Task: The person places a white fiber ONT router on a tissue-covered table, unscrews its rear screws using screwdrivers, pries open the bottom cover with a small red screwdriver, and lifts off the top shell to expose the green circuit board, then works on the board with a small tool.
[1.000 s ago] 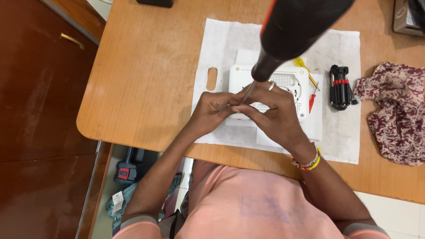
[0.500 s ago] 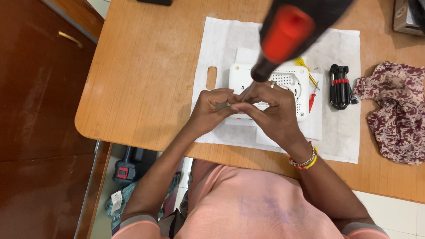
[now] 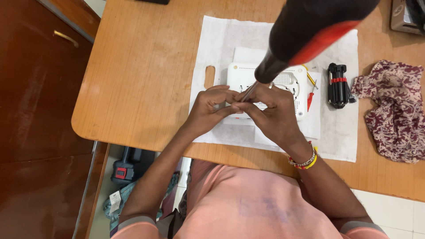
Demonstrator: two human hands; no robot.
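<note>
**Two hands meet over a white plastic box**

Head view: the left hand [image 3: 208, 110] and the right hand [image 3: 272, 117] come together fingertip to fingertip at the near edge of a white plastic device [image 3: 265, 86], a flat, rounded box with a patch of small vent holes on top. The fingers of both hands are curled and pinched close around something small between them; what it is cannot be made out. A thin metal shaft [image 3: 249, 91] slants down into that pinch from a bulky black and red screwdriver handle [image 3: 314, 31], which looms blurred close to the camera. The device lies on a white, soft-looking cloth sheet [image 3: 212, 44] spread on a smooth wooden table [image 3: 137, 66] with rounded corners. Right of the device lie a small red-handled screwdriver [image 3: 311, 98] and a stubby black tool holder with a red band [image 3: 338, 85]. Further right sits a crumpled maroon patterned cloth [image 3: 394, 110]. Beaded bracelets [image 3: 304, 160] circle the right wrist.
</note>
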